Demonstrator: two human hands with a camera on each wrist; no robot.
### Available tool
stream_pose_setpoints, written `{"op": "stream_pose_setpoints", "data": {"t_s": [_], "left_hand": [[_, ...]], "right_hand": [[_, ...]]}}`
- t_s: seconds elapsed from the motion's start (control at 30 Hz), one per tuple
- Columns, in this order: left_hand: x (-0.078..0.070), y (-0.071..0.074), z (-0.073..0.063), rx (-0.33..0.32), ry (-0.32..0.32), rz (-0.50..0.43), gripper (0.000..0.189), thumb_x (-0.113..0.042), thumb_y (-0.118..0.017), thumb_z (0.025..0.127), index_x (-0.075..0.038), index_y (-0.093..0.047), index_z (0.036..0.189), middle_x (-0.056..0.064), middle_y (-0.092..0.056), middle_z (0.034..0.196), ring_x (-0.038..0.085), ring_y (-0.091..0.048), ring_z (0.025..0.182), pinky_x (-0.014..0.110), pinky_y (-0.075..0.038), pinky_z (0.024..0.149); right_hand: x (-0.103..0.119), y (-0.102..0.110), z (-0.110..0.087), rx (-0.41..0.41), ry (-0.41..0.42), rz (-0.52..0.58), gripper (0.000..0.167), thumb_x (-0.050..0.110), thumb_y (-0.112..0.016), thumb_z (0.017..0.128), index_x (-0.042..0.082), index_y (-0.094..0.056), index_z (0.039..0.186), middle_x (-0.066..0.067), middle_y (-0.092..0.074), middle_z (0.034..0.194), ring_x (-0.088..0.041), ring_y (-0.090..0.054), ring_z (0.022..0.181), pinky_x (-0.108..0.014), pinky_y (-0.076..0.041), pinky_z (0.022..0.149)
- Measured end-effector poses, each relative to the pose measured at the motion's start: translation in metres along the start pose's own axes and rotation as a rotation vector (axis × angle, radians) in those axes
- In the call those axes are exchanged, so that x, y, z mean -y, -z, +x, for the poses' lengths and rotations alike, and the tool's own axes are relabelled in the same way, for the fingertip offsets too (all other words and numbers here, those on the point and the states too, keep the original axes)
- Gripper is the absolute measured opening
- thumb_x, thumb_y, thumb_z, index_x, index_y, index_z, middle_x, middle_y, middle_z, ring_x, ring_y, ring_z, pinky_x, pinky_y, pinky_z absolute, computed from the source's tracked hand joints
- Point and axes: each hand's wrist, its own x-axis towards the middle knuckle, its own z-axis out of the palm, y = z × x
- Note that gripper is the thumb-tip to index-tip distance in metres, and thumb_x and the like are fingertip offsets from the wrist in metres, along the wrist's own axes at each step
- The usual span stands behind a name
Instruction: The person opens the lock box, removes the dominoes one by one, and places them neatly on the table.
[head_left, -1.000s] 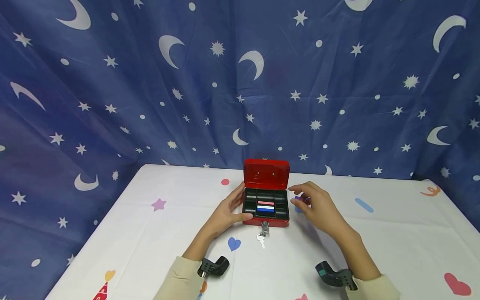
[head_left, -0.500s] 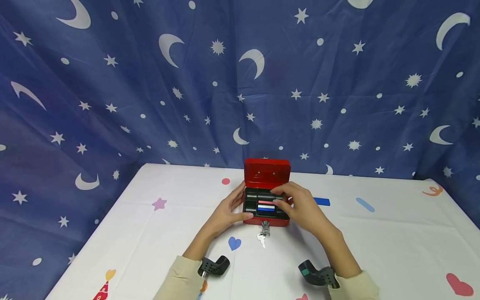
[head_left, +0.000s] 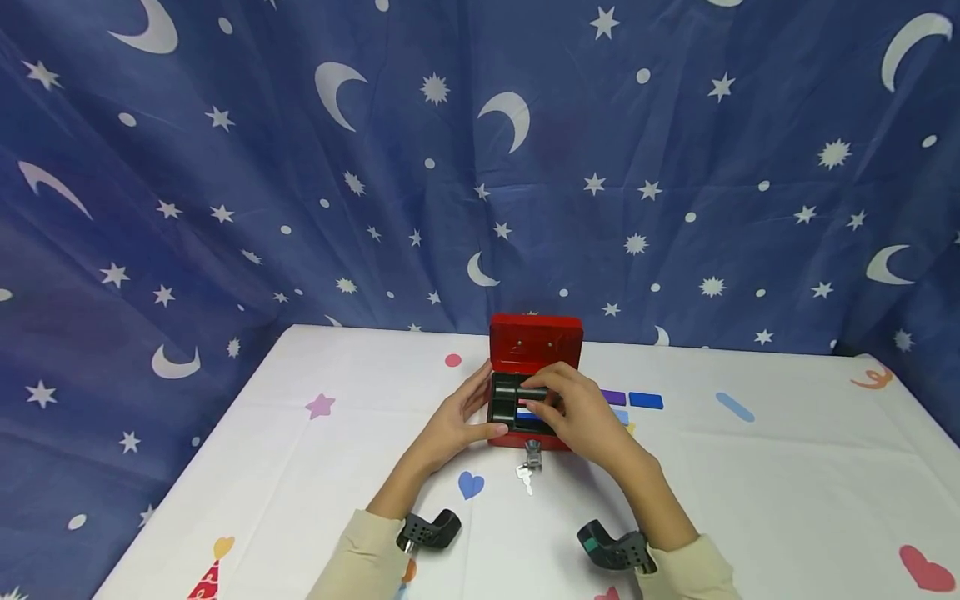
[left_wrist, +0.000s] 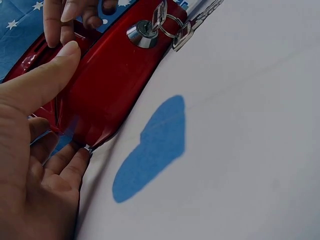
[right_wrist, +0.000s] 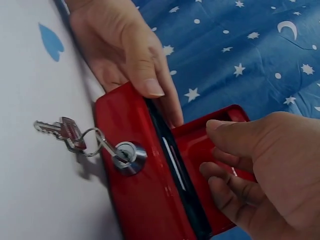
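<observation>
The table [head_left: 300, 467], covered by a white cloth with coloured shapes, is carrying a red cash box [head_left: 536, 343] near the middle of its far edge, lid being stood upright. A black tray [head_left: 504, 398] is sitting inside, with thin coloured cards [head_left: 525, 413] lying in it. The box's left side is being steadied by the left hand [head_left: 459, 422], thumb pressed on the front rim and fingers laid along the side wall. The right hand [head_left: 573, 414] is being reached into the tray over the cards with fingers bent; whether a card is being pinched cannot be told. Two more cards, purple [head_left: 613, 397] and blue [head_left: 646, 401], are lying just right of the box. A key [right_wrist: 121, 151] is sitting in the front lock, with a second key [right_wrist: 60, 131] hanging from its ring onto the cloth.

Risks judged:
- lid being knocked shut onto the right fingers;
- box being slid on the cloth if the left hand's hold is relaxed;
- keys being snagged by a sleeve.
</observation>
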Motion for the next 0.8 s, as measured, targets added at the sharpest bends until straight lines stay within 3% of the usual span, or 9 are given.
{"op": "stream_pose_setpoints", "data": {"t_s": [0.17,0.47,0.8], "left_hand": [[0.001,0.000,0.001,-0.001,-0.005,-0.017,0.089,-0.004,-0.073,0.082,-0.004,-0.018,0.152,0.013,-0.023,0.155,0.033,-0.028,0.139,0.043,-0.024,0.112],[0.002,-0.001,0.001,0.000,-0.018,-0.028,0.089,-0.001,-0.072,0.082,-0.005,-0.018,0.152,0.015,-0.025,0.154,0.034,-0.028,0.139,0.044,-0.024,0.112],[0.001,-0.001,0.001,0.003,-0.045,-0.039,0.089,0.000,-0.072,0.082,-0.003,-0.018,0.152,0.017,-0.027,0.153,0.036,-0.028,0.138,0.046,-0.023,0.112]], "right_hand": [[0.001,-0.004,0.000,-0.003,0.011,0.003,0.025,0.010,-0.075,0.083,0.010,-0.070,0.108,0.000,-0.059,0.106,-0.012,-0.052,0.077,-0.024,-0.054,0.069],[0.000,-0.011,-0.002,0.002,-0.015,0.001,0.027,0.006,-0.075,0.082,0.011,-0.071,0.107,0.000,-0.061,0.108,-0.021,-0.060,0.096,-0.038,-0.054,0.086],[-0.001,-0.015,-0.002,0.007,-0.010,-0.029,0.025,0.008,-0.075,0.083,0.013,-0.070,0.107,0.001,-0.061,0.108,-0.019,-0.059,0.098,-0.038,-0.053,0.088]]}}
